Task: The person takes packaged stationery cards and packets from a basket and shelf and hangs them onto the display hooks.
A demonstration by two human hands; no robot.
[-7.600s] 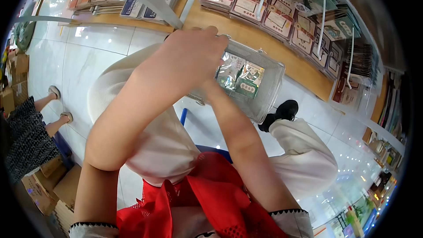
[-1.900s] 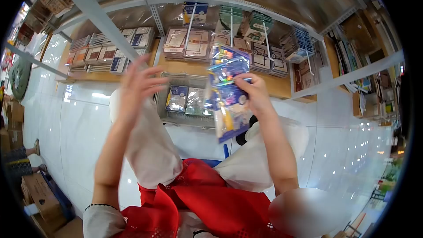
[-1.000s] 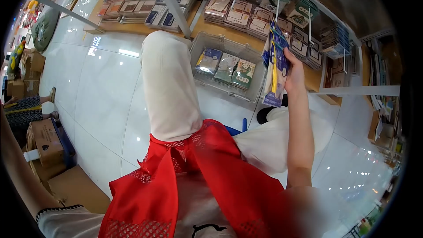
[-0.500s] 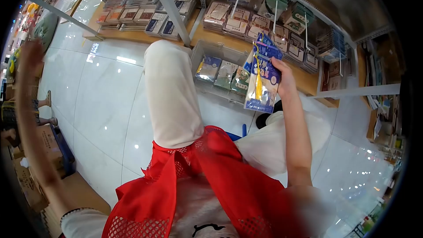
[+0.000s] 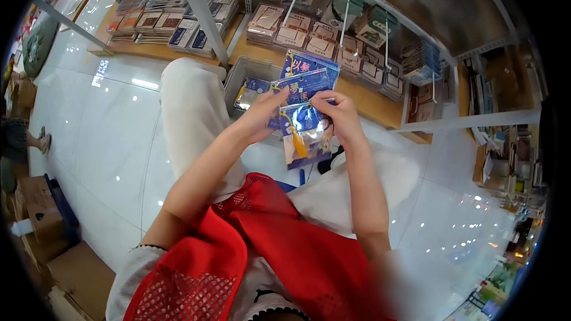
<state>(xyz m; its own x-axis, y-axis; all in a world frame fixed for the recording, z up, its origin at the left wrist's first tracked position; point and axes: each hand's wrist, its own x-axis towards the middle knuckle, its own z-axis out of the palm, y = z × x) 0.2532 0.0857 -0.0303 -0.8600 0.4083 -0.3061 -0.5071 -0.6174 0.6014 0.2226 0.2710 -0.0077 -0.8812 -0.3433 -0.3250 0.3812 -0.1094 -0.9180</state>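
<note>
Several blue plastic-wrapped packets with yellow tassels are fanned out between my hands, above the right part of a grey wire basket. My left hand is closed on the left edge of the middle packets. With thumb and fingers, my right hand pinches the top of the front packet. Inside the basket, at its left, lies another blue packet. The held packets hide most of the basket's other contents.
A low wooden shelf bears stacks of wrapped card sets, with packets hanging on white hooks above. A metal post rises at the upper left. Cardboard boxes stand at lower left, near another person's foot.
My left hand has come in from the far left and taken hold of the packets. They have moved left with my right hand and are spread apart more. The view has shifted too.
</note>
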